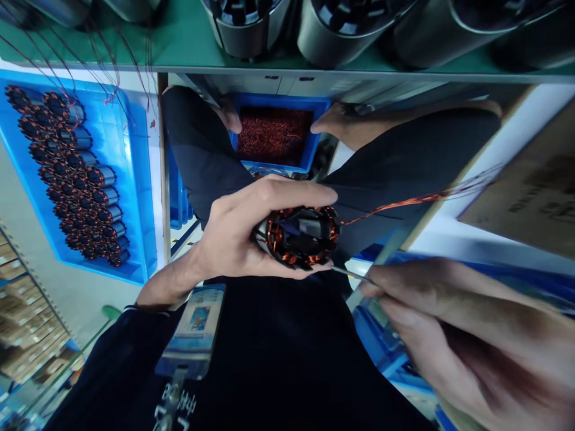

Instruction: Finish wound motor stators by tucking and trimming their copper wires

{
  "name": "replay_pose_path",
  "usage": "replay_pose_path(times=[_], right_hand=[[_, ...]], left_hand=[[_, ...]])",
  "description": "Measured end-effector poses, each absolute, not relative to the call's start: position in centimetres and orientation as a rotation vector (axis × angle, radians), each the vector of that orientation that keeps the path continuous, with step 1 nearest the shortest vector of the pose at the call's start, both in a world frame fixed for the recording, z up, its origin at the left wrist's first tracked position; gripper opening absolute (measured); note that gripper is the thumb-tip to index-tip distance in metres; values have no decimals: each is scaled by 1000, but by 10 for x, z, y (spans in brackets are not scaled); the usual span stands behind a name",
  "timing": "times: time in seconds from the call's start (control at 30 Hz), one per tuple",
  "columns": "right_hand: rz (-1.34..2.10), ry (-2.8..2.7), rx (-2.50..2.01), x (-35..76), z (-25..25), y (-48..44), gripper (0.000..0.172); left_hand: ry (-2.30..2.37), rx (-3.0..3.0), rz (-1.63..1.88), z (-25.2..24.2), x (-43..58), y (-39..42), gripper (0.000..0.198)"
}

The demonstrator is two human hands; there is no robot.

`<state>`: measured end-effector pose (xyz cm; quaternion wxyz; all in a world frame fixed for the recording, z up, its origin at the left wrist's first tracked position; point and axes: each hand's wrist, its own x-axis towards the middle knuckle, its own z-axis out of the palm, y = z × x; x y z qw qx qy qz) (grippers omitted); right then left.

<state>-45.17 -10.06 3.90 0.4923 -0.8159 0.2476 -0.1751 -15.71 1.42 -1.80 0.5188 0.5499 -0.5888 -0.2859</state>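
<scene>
A motor stator (335, 230) with orange copper windings and a black slotted inside lies in the grip of my left hand (242, 233). My fingers and thumb wrap round its metal body, and its open end faces right. From its rim a bundle of copper wires (404, 203) runs off to the right. My right hand (453, 323), partly blurred, is closed on a thin metal tool (353, 274). The tool's tip reaches the lower rim of the stator, close to my left fingertips. What kind of tool it is, I cannot make out.
On the left, a blue tray (135, 197) holds several wound stators (81, 173). Larger metal cylinders (251, 36) stand along the green bench edge (179, 51) above. Between my feet sits a blue bin (321, 114) of copper scraps (274, 137). A cardboard box (530, 185) lies at right.
</scene>
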Motion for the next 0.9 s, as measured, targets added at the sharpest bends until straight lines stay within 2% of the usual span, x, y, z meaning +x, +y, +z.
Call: replay_pose_path(times=[0.17, 0.37, 0.5, 0.67, 0.9], right_hand=[[-396, 572, -2189, -443, 53, -120, 51], [-462, 487, -2214, -423, 41, -114, 43], [-494, 467, -2212, -420, 38, -114, 40], [-484, 467, -2247, -426, 40, -115, 49], [-530, 501, -2198, -424, 34, -113, 33]], left_hand=[[-1367, 1182, -671, -22, -164, 9, 56], [-1311, 1173, -733, -20, -169, 12, 35], [-1234, 1195, -817, -17, -172, 14, 36], [-1276, 1174, -838, -16, -169, 11, 42], [-1325, 1237, -818, -17, -170, 14, 43]])
